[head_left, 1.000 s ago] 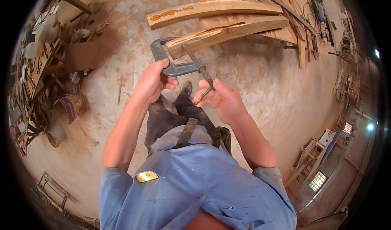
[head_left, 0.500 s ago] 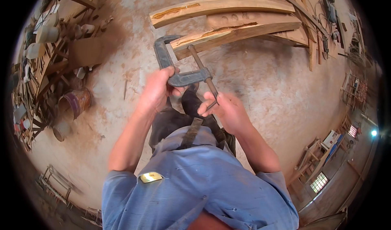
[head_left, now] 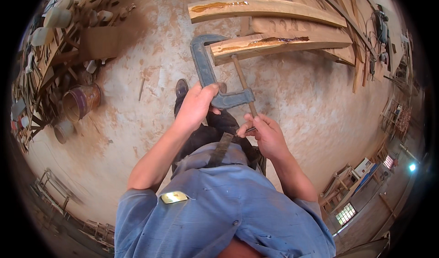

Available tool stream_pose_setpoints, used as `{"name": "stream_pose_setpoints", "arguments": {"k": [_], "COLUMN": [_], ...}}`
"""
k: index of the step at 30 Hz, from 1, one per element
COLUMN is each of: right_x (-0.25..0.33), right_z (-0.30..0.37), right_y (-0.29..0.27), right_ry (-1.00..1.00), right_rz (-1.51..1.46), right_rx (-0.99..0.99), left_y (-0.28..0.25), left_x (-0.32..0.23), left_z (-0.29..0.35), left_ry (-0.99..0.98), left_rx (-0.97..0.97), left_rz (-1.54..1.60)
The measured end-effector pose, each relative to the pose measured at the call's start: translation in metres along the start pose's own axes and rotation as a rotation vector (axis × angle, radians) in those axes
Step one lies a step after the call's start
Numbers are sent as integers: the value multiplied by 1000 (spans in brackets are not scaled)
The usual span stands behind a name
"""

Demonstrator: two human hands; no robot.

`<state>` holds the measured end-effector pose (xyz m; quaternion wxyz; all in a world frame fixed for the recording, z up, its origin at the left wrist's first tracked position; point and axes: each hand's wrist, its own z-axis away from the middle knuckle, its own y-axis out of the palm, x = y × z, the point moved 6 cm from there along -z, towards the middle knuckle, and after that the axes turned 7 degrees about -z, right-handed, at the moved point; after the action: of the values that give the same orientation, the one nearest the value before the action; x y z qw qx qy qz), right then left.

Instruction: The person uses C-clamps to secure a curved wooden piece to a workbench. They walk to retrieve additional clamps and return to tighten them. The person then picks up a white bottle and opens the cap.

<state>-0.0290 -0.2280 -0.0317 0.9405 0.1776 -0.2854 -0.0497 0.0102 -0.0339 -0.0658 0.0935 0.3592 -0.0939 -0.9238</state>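
A dark grey C-clamp (head_left: pixel 201 59) reaches around the left end of a curved wooden beam (head_left: pixel 274 45). Its threaded screw (head_left: pixel 242 77) points up toward the beam's near side, and the screw's tip appears to meet the wood. My left hand (head_left: pixel 197 105) is wrapped round the lower corner of the clamp frame. With my right hand (head_left: pixel 267 133) I grip the clamp's handle at the screw's lower end, fingers closed on it. Dark, shiny, resin-like material fills a crack along the beam's top. Behind lies a second curved beam (head_left: pixel 274 7) with a similar glossy streak.
Both beams rest over wooden boards (head_left: pixel 270 25) at the top right, where a power tool (head_left: pixel 380 22) and cords lie. To the left stand a stained bucket (head_left: pixel 81 103) and a cluttered rack of wood and plastic jugs (head_left: pixel 58 17). A thin stick (head_left: pixel 141 89) lies on the floor.
The view has shifted, so beams, clamp and hands sit further right in the picture. My right hand has changed its angle at the clamp handle; my left still holds the frame.
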Motion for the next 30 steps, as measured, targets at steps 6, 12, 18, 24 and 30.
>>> {"name": "stream_pose_setpoints", "arguments": {"k": [6, 12, 18, 24, 30], "right_x": [-18, -32, -40, -51, -49], "right_z": [-7, -13, -22, -31, -41], "right_y": [-10, -17, -24, -26, -14], "right_ry": [41, 61, 49, 68, 90], "right_rz": [47, 73, 125, 166, 77], "right_rx": [-59, -126, -148, -138, -123], "left_y": [-3, -5, -7, -17, -15], "left_x": [23, 33, 35, 57, 58], "left_z": [-6, -8, -9, -24, -41], "left_ry": [33, 37, 52, 66, 56], "left_rx": [12, 38, 43, 3, -19], "left_rz": [-51, -77, -85, -93, 338]}}
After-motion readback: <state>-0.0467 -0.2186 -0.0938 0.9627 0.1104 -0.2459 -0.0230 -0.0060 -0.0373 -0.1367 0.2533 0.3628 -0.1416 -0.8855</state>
